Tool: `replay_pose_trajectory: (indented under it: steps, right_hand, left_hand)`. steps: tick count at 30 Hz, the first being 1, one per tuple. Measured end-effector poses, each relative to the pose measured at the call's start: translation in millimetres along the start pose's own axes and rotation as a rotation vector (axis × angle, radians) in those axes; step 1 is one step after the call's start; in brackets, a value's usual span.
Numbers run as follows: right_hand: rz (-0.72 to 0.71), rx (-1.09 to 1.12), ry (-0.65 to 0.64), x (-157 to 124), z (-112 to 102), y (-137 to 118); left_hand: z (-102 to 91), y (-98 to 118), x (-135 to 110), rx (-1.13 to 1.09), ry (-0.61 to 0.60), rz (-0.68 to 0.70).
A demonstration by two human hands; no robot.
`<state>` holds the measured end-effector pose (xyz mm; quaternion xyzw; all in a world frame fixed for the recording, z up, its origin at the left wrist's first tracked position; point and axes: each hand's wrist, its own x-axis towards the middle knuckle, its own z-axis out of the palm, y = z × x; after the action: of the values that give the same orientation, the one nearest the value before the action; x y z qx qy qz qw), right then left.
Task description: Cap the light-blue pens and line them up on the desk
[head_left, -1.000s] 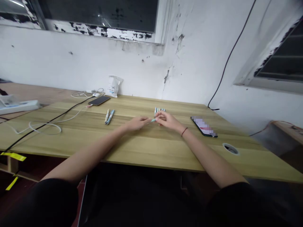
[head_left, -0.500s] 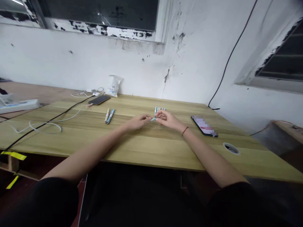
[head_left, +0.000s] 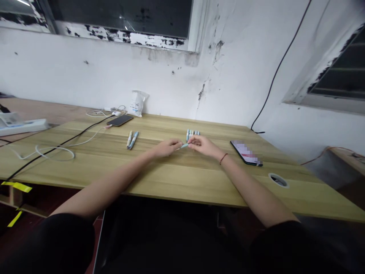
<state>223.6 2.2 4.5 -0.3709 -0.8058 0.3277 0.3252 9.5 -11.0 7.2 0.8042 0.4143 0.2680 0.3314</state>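
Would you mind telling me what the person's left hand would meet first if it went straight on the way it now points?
The left hand would most likely meet the slim pale-blue plastic marker pen that the right hand seems to hold; depth is unclear, so they may already touch.

White plaster wall (head_left: pixel 85 83) shows dark stains and cracking near the corner. Window (head_left: pixel 119 15) above has dark glass carrying a streak of reflected light; paint on its sill (head_left: pixel 119 39) is flaking badly. Second window (head_left: pixel 339 72), on the adjoining wall, shows similar damage along its frame. Black cable (head_left: pixel 281 64) runs unsecured down the wall to a pale wooden table (head_left: pixel 182 186) fitted with a round grommet (head_left: pixel 278 180). Yellow tape (head_left: pixel 15 187) marks the table's front edge.
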Motion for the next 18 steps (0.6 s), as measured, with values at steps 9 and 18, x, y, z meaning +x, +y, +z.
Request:
replay_pose_trajectory:
  steps: [9, 18]
  right_hand:
    - [-0.046, -0.043, 0.03, 0.4, -1.8, 1.3]
    - [0.012, -0.127, 0.035, 0.5, -3.5, 2.8]
  left_hand:
    - [-0.2, 1.4, -2.5, -0.02, -0.042, -0.046]
    - [-0.1, 0.7, -1.8, 0.009, -0.064, -0.065]
